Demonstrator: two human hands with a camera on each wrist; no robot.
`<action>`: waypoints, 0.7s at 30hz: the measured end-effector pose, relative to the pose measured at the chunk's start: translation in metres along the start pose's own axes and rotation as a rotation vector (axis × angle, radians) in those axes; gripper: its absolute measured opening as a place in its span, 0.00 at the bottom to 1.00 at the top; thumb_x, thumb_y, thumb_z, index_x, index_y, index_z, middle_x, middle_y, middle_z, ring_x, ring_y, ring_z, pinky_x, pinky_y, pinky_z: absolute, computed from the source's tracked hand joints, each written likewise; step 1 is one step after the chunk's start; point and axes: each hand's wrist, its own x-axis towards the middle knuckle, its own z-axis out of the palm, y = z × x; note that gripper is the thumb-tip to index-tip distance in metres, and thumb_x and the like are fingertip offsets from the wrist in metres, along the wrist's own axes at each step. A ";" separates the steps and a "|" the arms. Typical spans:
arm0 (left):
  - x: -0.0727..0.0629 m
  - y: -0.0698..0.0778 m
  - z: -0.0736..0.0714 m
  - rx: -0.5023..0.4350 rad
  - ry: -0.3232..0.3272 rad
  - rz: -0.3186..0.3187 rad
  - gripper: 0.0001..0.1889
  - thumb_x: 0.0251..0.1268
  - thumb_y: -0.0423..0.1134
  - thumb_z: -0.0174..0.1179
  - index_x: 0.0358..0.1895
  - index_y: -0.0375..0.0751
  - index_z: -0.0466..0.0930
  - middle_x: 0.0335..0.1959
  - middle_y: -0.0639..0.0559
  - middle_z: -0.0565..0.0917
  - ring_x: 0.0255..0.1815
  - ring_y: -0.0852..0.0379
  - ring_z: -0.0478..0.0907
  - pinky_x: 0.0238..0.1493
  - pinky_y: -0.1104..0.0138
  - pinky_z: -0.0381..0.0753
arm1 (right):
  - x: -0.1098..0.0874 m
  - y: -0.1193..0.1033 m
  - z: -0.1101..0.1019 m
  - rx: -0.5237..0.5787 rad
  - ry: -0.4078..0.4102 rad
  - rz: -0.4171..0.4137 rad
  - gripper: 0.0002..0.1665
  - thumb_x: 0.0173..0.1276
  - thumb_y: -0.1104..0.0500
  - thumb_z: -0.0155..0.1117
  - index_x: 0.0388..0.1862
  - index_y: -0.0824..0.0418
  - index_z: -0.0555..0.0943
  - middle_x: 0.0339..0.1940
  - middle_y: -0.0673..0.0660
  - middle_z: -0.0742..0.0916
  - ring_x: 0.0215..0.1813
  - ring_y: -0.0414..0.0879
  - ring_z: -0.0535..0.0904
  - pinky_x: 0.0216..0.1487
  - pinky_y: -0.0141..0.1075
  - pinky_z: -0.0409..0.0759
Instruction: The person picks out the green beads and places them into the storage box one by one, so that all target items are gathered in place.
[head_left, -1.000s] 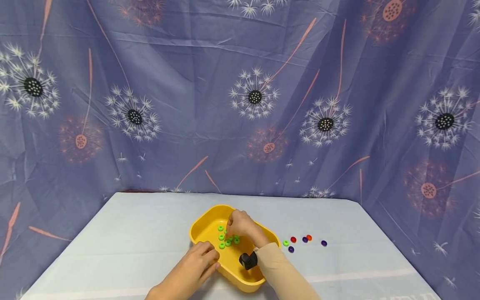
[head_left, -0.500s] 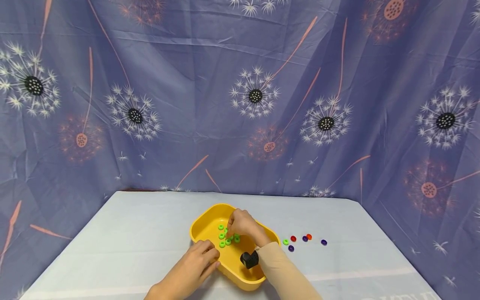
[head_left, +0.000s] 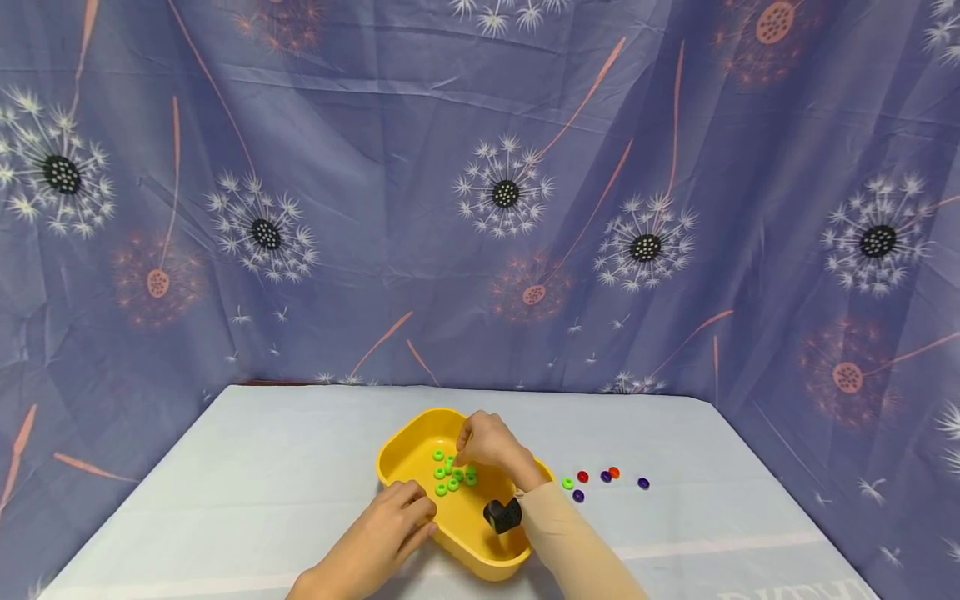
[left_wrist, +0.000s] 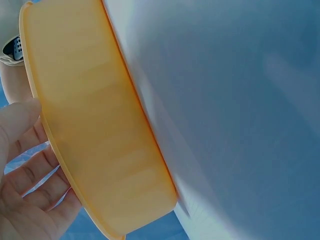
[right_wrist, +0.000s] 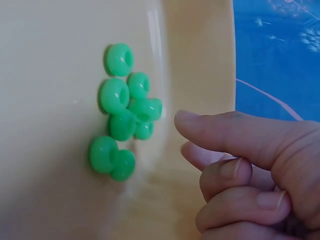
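Note:
A yellow plastic tub [head_left: 408, 442] sits on the table, holding several bright green ring-shaped beads [head_left: 440, 473] in a loose cluster. My left hand [head_left: 390, 529] grips the tub's near-left rim; the left wrist view has the thumb on the outer side of the tub wall [left_wrist: 95, 115] and the fingers reaching past the rim. My right hand [head_left: 491, 442] hovers inside the tub, just beside the beads. In the right wrist view its thumb and forefinger stand apart from the green beads [right_wrist: 115, 95], with nothing between them, and the other fingers are loosely curled.
Right of the tub, on the pale table cover [head_left: 300, 467], lie a green bead [head_left: 567, 483], a red bead [head_left: 582, 477], an orange bead [head_left: 614, 472] and several purple beads [head_left: 643, 483]. A black wrist camera [head_left: 502, 515] hangs under the right wrist. A patterned curtain [head_left: 390, 208] stands behind.
My right hand has lifted slightly back from the bead cluster toward the right, uncovering more of the green beads. The left hand stays at the rim.

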 end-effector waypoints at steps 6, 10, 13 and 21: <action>0.000 0.000 0.000 -0.005 0.013 0.002 0.03 0.71 0.43 0.60 0.37 0.54 0.78 0.38 0.66 0.72 0.39 0.68 0.67 0.40 0.73 0.74 | -0.005 0.004 -0.018 0.026 0.037 -0.010 0.10 0.50 0.63 0.80 0.25 0.57 0.84 0.27 0.53 0.81 0.30 0.48 0.72 0.31 0.36 0.73; 0.000 0.001 0.000 -0.005 0.017 0.005 0.04 0.68 0.41 0.63 0.36 0.54 0.77 0.38 0.66 0.72 0.39 0.68 0.67 0.39 0.73 0.73 | -0.012 0.010 -0.036 0.079 0.067 -0.023 0.08 0.53 0.63 0.79 0.30 0.61 0.86 0.24 0.54 0.79 0.26 0.46 0.69 0.27 0.34 0.69; 0.000 0.001 0.001 -0.003 0.024 0.008 0.05 0.66 0.40 0.65 0.36 0.54 0.77 0.37 0.66 0.72 0.39 0.68 0.67 0.39 0.74 0.73 | -0.018 0.015 -0.048 0.113 0.091 -0.024 0.08 0.54 0.62 0.78 0.31 0.62 0.86 0.19 0.54 0.76 0.22 0.45 0.66 0.24 0.33 0.66; -0.001 0.000 0.002 -0.010 0.038 0.016 0.04 0.67 0.40 0.63 0.36 0.53 0.77 0.37 0.66 0.72 0.38 0.69 0.66 0.39 0.75 0.73 | -0.033 0.039 -0.069 0.179 0.161 0.023 0.06 0.56 0.62 0.76 0.31 0.58 0.86 0.15 0.51 0.71 0.20 0.44 0.60 0.24 0.34 0.61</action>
